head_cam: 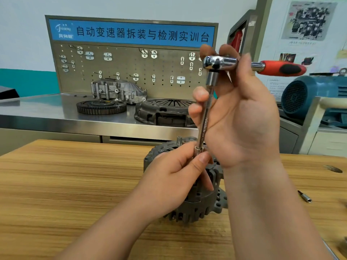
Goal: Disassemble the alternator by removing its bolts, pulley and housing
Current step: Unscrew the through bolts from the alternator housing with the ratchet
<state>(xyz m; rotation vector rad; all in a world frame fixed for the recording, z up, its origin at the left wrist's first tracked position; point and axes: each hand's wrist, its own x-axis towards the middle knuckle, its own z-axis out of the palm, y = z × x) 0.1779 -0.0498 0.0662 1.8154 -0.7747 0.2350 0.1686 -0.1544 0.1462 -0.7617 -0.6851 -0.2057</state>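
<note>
A grey alternator point(195, 207) stands on the wooden table point(75, 184), partly hidden behind my hands. A chrome ratchet point(219, 61) with a red and black handle point(281, 68) carries a long extension bar point(205, 117) that slopes down to a socket point(199, 150) above the alternator's top. My right hand point(238, 113) grips the ratchet head and the upper bar. My left hand point(178, 177) pinches the socket end between thumb and fingers. The bolt under the socket is hidden.
A small bit point(304, 196) lies on the table to the right. Behind the table stands a steel bench point(56, 113) with a flywheel point(101, 106), a clutch cover point(163, 111), a gearbox housing point(118, 91) and a pegboard point(131, 68). A blue motor point(309, 94) sits at right.
</note>
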